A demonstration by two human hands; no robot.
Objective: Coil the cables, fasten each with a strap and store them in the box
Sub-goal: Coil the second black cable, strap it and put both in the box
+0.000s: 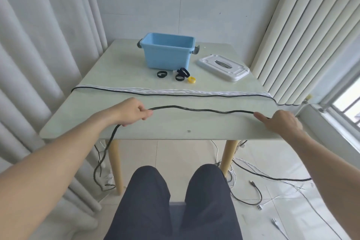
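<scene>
A black cable point(202, 110) runs across the near part of the table between my two hands. My left hand point(132, 111) grips it at the left, and the cable drops from there over the table edge to the floor. My right hand point(278, 122) holds it at the right edge with fingers curled round it. Behind it, several white cables point(175, 91) and another black one lie stretched across the table. Black straps point(162, 74) and a yellow strap point(191, 79) lie in front of the open blue box point(165, 58).
The box's white lid point(224, 67) lies on the table point(175, 124) at the right. Loose cables and plugs point(257, 187) trail on the floor under and right of the table. Curtains hang on both sides. My knees are below the front edge.
</scene>
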